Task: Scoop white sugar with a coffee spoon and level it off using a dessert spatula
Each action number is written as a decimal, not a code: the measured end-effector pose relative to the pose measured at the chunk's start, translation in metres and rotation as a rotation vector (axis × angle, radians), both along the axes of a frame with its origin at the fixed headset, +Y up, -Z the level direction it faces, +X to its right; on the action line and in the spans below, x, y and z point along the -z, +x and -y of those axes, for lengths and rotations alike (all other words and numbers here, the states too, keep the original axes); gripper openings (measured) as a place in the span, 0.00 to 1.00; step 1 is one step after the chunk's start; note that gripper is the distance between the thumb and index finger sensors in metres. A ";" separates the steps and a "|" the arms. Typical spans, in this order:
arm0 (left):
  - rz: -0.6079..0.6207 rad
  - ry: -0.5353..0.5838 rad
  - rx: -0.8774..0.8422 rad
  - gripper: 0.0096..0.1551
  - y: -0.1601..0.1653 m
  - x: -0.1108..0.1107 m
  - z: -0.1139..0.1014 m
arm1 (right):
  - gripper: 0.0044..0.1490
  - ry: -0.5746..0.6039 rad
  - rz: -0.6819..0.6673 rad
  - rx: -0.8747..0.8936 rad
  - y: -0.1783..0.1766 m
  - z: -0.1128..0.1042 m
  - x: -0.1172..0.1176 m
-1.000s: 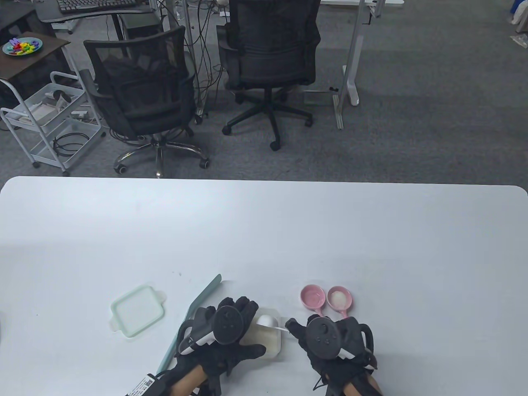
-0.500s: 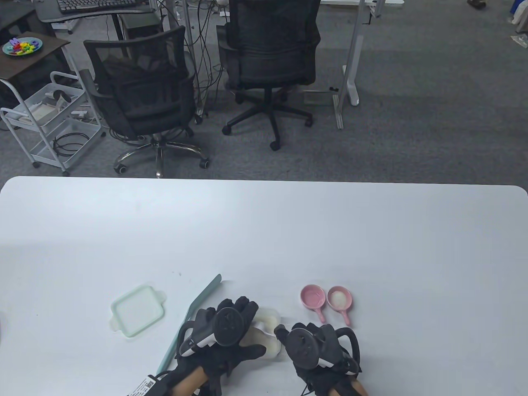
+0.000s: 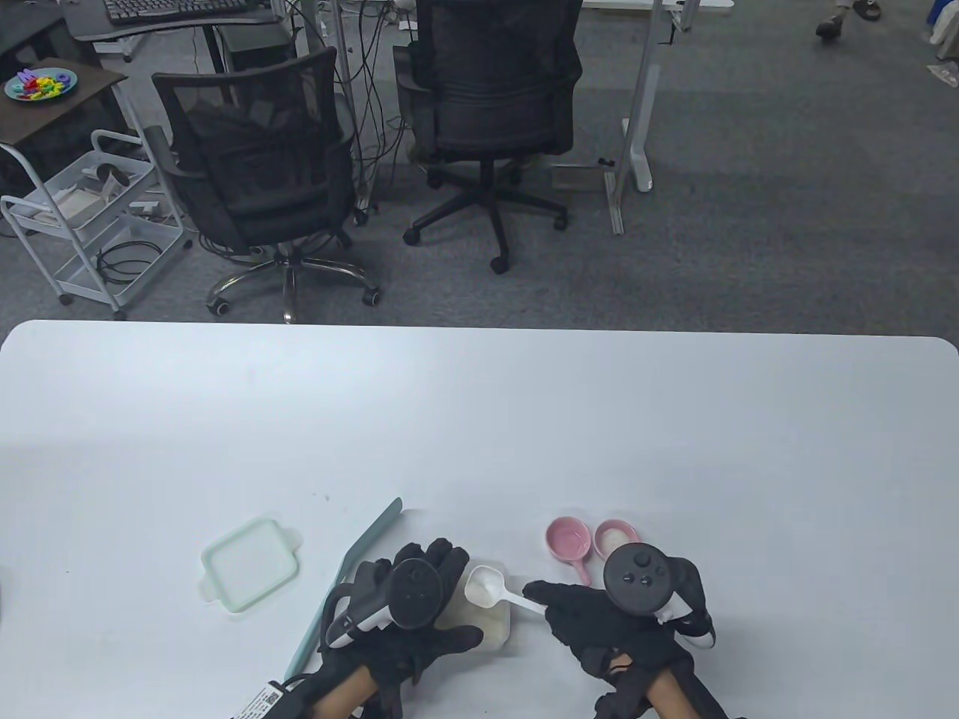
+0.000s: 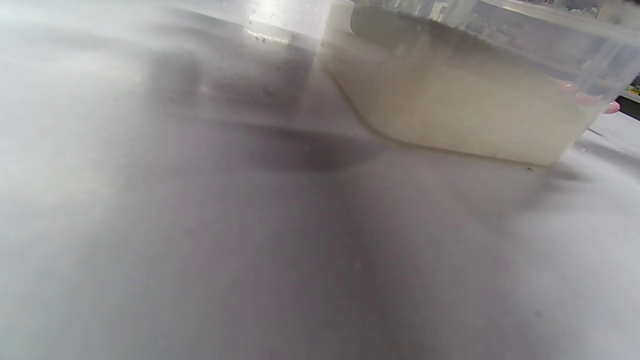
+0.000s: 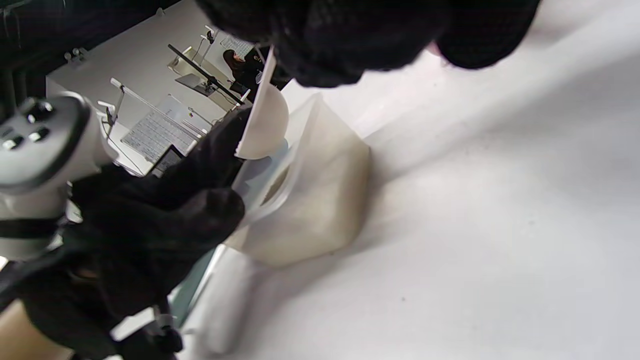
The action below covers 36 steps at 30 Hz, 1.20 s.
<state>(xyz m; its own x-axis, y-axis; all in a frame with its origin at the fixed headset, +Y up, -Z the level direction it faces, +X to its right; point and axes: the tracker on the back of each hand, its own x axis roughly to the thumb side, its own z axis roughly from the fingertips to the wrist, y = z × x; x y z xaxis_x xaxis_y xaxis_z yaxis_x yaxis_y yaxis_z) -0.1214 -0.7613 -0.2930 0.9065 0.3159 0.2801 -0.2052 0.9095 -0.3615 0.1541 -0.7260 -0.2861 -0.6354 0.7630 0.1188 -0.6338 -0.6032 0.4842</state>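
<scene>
Right hand pinches coffee spoon above sugar container — left hand grips the container's left side

White table as the landmark. On it, toward the near left: pale green square lid, lying flat. On it, near the front right: two small pink bowls with handles, side by side (the right one partly hidden). Beyond the far edge, on grey carpet: two black mesh office chairs. Far left of these: white wire cart.
</scene>
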 end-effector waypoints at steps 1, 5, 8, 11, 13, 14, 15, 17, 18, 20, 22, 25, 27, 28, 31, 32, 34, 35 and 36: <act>0.000 0.000 0.000 0.61 0.000 0.000 0.000 | 0.31 -0.011 0.002 0.020 0.002 0.000 0.001; 0.000 0.000 0.000 0.61 0.000 0.000 0.000 | 0.31 -0.043 0.004 0.078 0.006 0.002 0.003; 0.000 0.006 -0.003 0.61 0.000 0.000 0.001 | 0.31 -0.046 0.008 0.074 0.005 0.003 0.003; -0.002 0.032 -0.001 0.61 0.000 -0.002 0.000 | 0.32 -0.039 0.021 0.069 0.005 0.003 0.004; -0.004 0.045 0.004 0.62 0.000 -0.003 -0.002 | 0.32 -0.030 0.032 0.071 0.005 0.002 0.004; -0.002 0.048 0.008 0.61 -0.001 -0.003 -0.004 | 0.32 -0.028 0.036 0.073 0.006 0.001 0.004; -0.004 0.048 0.003 0.62 -0.002 -0.003 -0.007 | 0.32 -0.027 0.038 0.075 0.006 0.001 0.004; -0.038 0.063 -0.046 0.61 -0.011 -0.003 -0.021 | 0.32 -0.023 0.055 0.091 0.009 0.000 0.004; -0.060 0.083 -0.065 0.60 -0.016 -0.003 -0.027 | 0.32 -0.020 0.056 0.099 0.010 0.000 0.005; -0.138 0.142 -0.080 0.58 -0.030 -0.003 -0.040 | 0.32 -0.019 0.061 0.113 0.011 -0.002 0.005; -0.249 0.203 -0.010 0.54 -0.049 -0.002 -0.052 | 0.32 -0.010 0.070 0.120 0.012 -0.003 0.004; -0.415 0.168 0.151 0.50 -0.073 0.002 -0.054 | 0.32 -0.005 0.074 0.124 0.013 -0.004 0.004; -0.521 0.036 0.252 0.48 -0.089 0.006 -0.047 | 0.32 -0.003 0.075 0.127 0.013 -0.003 0.004; -0.556 -0.019 0.274 0.48 -0.094 0.007 -0.044 | 0.32 -0.002 0.076 0.128 0.013 -0.003 0.004; -0.614 -0.090 0.355 0.47 -0.102 0.013 -0.035 | 0.32 -0.002 0.078 0.130 0.014 -0.004 0.004; -0.621 -0.092 0.388 0.47 -0.102 0.014 -0.032 | 0.32 -0.003 0.078 0.130 0.014 -0.004 0.004; -0.618 -0.100 0.412 0.44 -0.101 0.016 -0.029 | 0.32 -0.004 0.077 0.129 0.014 -0.004 0.004; -0.613 -0.113 0.421 0.42 -0.100 0.016 -0.027 | 0.32 -0.006 0.076 0.127 0.014 -0.004 0.004; -0.607 -0.126 0.434 0.40 -0.099 0.017 -0.025 | 0.32 -0.007 0.075 0.126 0.014 -0.004 0.004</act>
